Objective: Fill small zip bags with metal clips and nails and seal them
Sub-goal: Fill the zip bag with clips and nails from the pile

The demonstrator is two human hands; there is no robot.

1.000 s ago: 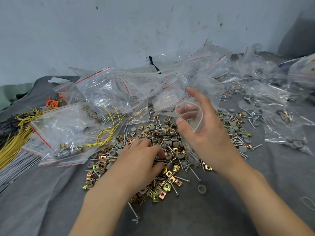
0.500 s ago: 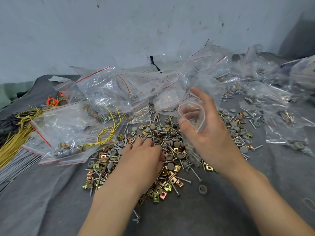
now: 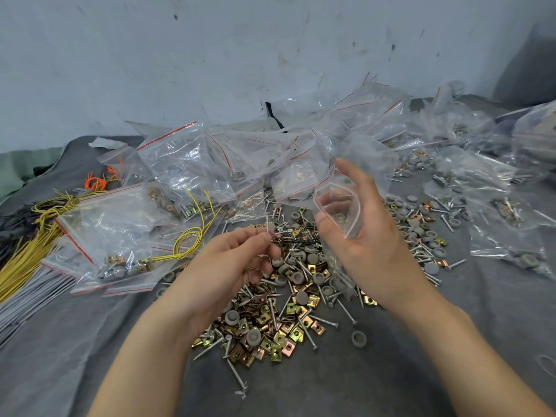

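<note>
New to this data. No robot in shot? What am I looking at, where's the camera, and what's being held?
There is no machine here: a person works with two bare hands. There is one view only, from a wide-angle camera worn on the head. It looks forward and down, so the forearms enter from the bottom edge. The left hand pinches what looks like a thin nail over the heap of brass-coloured metal clips, nails and round grey caps. The right hand holds a small clear zip bag, its mouth open. Everything lies on a grey cloth. Behind the heap are many clear bags with red-lined tops, some with parts inside. At far left lie yellow wires.
</note>
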